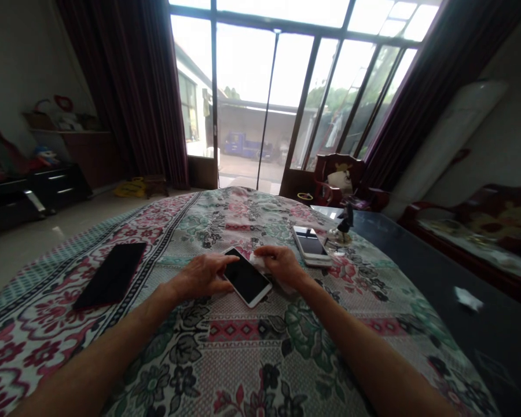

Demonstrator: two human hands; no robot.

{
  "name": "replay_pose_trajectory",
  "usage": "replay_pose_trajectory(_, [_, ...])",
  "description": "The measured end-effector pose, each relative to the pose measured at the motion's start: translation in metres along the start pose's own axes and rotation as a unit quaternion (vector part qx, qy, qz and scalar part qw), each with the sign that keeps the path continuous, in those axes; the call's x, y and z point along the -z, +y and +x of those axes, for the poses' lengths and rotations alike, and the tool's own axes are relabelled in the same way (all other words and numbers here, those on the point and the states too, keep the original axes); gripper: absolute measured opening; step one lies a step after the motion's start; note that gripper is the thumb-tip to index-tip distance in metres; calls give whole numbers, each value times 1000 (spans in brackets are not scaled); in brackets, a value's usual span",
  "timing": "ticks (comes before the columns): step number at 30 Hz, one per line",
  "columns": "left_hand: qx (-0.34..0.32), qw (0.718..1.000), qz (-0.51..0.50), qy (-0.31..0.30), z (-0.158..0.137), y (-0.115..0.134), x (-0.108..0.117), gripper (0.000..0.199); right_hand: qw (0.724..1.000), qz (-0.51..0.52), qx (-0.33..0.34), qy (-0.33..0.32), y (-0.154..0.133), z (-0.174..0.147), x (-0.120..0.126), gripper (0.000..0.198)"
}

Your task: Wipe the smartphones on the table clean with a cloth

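A white-framed smartphone [248,280] with a dark screen lies slantwise on the patterned tablecloth [260,359]. My left hand [202,274] holds it at its left side, the index finger reaching over the top of the screen and the thumb at the lower left edge. At the phone's right side, my right hand [280,265] is closed round a crumpled white tissue [263,262], partly hidden by the fingers. Just beyond the right hand is a second white phone [309,243], which seems to lie on another pale item. A black tablet [112,274] with a reddish edge rests to the left.
A small dark stand-like object [344,223] is at the table's right. A dark surface [421,272] to the right bears a crumpled white paper [468,299]. Beyond the table are a wooden chair [341,174], glass doors and a black cabinet [61,184].
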State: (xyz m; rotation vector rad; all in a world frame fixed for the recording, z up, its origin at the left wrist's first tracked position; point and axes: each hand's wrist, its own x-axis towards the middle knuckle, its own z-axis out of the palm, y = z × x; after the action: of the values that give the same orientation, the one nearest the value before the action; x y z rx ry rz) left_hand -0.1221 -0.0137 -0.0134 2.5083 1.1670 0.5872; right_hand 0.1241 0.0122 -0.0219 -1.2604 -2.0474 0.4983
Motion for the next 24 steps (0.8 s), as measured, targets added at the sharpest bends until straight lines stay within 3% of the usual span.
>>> replay_pose_trajectory(4, [-60,998,33,-2,11,11,4,77,998,-36,-16,46,9,1,8,39])
replay_pose_trajectory(7, [-69,994,28,-82,23,16,3,89,998,-66,-4,10,11,-3,11,38])
replay_pose_trajectory(11, [-57,986,21,-153,33,18,2,86,995,-98,21,-15,11,-6,10,34])
replay_pose_trajectory(19, [-11,994,67,-88,20,9,8,81,987,-150,42,-29,10,-5,8,26])
replay_pose_trajectory(24, [-48,994,9,-100,21,9,-2,79,983,-174,56,-32,6,-8,5,17])
